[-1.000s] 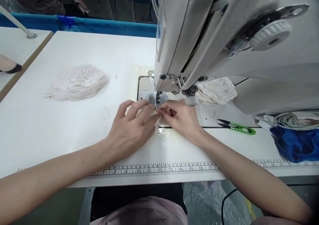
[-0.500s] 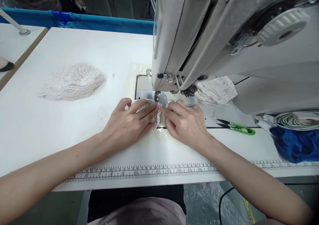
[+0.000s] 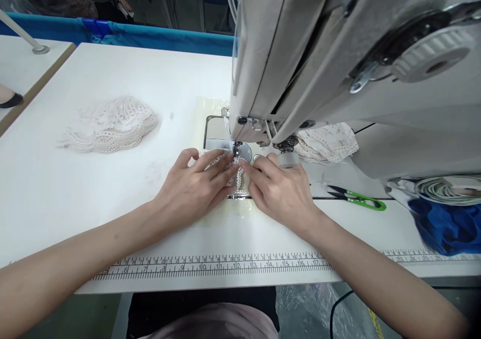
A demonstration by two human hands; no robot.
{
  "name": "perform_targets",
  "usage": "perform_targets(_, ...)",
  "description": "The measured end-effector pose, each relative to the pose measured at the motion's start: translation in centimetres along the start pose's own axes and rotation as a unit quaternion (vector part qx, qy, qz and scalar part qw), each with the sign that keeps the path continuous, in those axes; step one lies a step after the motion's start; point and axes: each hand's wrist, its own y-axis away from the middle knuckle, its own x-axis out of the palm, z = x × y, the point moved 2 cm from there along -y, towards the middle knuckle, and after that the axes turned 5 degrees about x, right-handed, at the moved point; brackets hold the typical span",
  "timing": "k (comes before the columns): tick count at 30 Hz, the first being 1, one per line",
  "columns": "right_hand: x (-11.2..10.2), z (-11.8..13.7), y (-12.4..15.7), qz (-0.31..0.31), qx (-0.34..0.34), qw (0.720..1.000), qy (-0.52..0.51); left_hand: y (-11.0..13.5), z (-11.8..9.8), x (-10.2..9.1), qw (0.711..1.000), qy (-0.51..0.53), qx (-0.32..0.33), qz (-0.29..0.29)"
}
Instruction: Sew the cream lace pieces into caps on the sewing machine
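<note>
A small piece of white lace point(image 3: 239, 178) lies at the needle area of a sewing machine point(image 3: 259, 53), mostly hidden by the hands. My left hand point(image 3: 199, 181) rests on it with its fingers stretched out, fingertips just in front of the presser foot point(image 3: 236, 148). Curled in on the other side, my right hand point(image 3: 280, 184) has thumb and index finger pinched at the lace's right edge. The stitching point itself is partly covered by fingers.
A pile of white lace point(image 3: 112, 123) sits at left; more lace pieces point(image 3: 326, 143) lie behind the machine head. Green-handled thread snips point(image 3: 361, 199) are at right, near blue cloth point(image 3: 447, 224) and a coiled cord point(image 3: 447, 190). A printed ruler point(image 3: 218, 266) runs along the front edge.
The camera view has shifted slightly. My left fingertips have moved a little back and left over the lace, while the right hand stays nearly in place.
</note>
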Motion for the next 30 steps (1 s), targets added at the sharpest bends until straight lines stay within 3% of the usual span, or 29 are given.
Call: perform_targets(30, 0.14, 0.01, -0.39, -0.002, 0.003, 0.999, 0.041, 0.02, 0.37, 0.4, 1.0, 0.007, -0.023, 0.017)
